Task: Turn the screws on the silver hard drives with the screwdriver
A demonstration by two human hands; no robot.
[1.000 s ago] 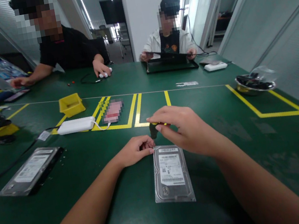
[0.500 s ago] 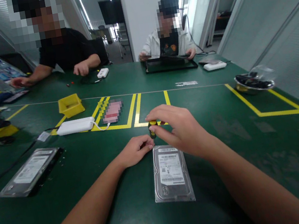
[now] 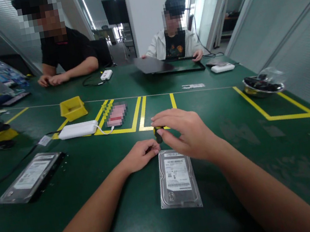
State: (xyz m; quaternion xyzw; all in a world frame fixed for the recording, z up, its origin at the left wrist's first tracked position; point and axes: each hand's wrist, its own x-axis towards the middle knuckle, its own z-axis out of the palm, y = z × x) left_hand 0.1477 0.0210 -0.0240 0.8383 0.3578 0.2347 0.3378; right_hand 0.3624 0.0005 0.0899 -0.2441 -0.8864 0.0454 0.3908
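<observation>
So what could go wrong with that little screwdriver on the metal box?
The right hand pinches the screwdriver only by its short handle at the far left corner of the hard drive, so the tip might slip and scratch the drive. The left hand has its fingertips right beside that corner and could get poked. Any loosened screw would be tiny and could roll off across the green table.

White label on hard drive — print too small to read, second drive's label likewise
</observation>
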